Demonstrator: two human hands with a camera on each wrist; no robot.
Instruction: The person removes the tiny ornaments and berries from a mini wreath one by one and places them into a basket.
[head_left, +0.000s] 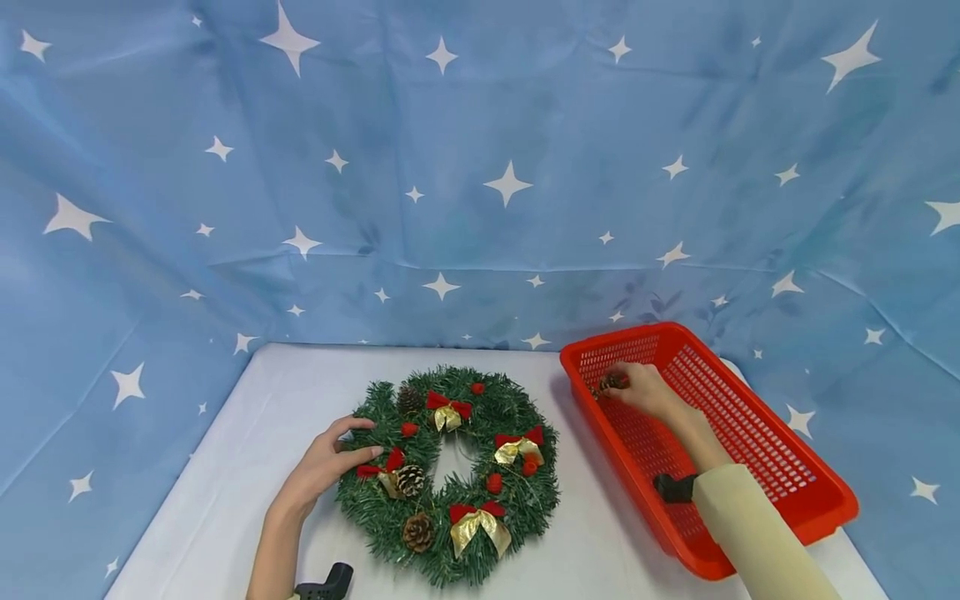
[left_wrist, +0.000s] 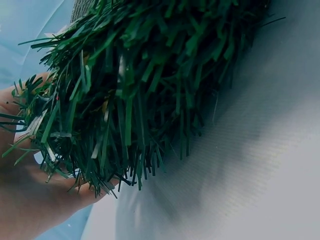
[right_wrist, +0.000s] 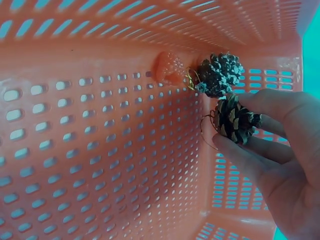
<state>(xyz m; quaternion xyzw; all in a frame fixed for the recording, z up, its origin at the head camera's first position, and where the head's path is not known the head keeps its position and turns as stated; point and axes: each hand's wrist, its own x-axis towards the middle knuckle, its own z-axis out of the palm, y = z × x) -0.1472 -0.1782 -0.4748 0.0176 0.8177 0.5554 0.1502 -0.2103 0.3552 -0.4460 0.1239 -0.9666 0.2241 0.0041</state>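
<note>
The green wreath [head_left: 517,500] lies on the white table, decorated with red and gold bows, pine cones and small red pieces. At its left edge, my left hand [head_left: 318,467] has thumb and fingers around the foliage [left_wrist: 125,95]; the left wrist view shows the hand [left_wrist: 35,195] partly behind the greenery. Inside the red basket [head_left: 780,442], my right hand [head_left: 645,392] pinches a brown pine cone [right_wrist: 234,120] with a thin gold loop between thumb and fingers. A white-tipped pine cone [right_wrist: 219,74] and a red piece [right_wrist: 169,69] are beside it in the right wrist view.
The basket stands at the right of the table [head_left: 225,475], its perforated walls around my right hand. A blue cloth with white stars [head_left: 480,225] hangs behind the table. Black wrist devices show at the left wrist [head_left: 330,583] and right wrist [head_left: 673,488].
</note>
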